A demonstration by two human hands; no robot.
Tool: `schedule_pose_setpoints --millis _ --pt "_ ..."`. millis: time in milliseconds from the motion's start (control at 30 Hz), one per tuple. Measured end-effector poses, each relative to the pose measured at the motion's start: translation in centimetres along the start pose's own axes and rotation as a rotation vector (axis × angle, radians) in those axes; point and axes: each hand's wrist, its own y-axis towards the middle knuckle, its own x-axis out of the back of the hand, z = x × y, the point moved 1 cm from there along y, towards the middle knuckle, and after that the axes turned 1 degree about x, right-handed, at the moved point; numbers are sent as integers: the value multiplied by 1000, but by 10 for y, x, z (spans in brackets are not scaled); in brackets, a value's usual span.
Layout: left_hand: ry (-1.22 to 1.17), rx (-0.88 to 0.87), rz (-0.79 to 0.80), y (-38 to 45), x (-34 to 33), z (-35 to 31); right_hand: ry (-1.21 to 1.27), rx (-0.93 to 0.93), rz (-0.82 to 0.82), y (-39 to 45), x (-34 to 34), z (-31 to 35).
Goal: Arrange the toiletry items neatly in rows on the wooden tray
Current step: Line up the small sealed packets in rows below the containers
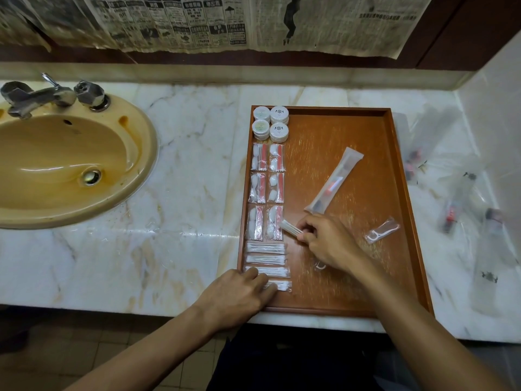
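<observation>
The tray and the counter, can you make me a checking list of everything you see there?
Surface: marble counter, wooden tray on it.
Job's things: round tins, cotton packets, swab packets in rows at the tray's left; toothbrush pack, floss pick loose.
Clutter: blurred packets right of tray.
Hands: left hand touches the nearest swab packet; right hand pinches a swab packet.
Cables: nothing seen.
Surroundings: sink, newspaper.

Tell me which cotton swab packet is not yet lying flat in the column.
The cotton swab packet pinched in the right hand, tilted beside the vanity kits. The other four lie flat and level in the column at the wooden tray's near left corner.
</observation>
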Motion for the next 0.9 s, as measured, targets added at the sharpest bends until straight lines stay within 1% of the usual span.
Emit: schedule_pose_setpoints --millis 233,300,333,400,467,533,567,600,700,800,900 --pt "-46 37 -32 -1 -1 6 20 6 3 -3 5 1" --pt "-87 91 -86 -2 4 13 74 -12 11 -3 7 0" --pt "-132 149 -129 -1 7 19 128 -32 18 -3 8 0" --pt "-206 338 -241 3 11 36 251 -89 42 -3 12 1" --pt "-235 625 -313 10 14 56 364 -175 71 -2 16 3" --pt "-331 908 -293 18 14 75 506 -259 109 -4 20 7" --pt "-407 1004 -273 23 12 82 569 -291 128 -6 22 10" --pt "-472 1061 -261 29 11 87 604 -315 141 -8 22 12" --pt "-610 1122 -224 44 7 97 612 -331 169 -13 21 16" --pt "-633 1139 -226 54 4 102 545 -294 200 -17 16 18" --pt "-622 1135 -238 56 5 104 375 -141 217 -23 8 21"
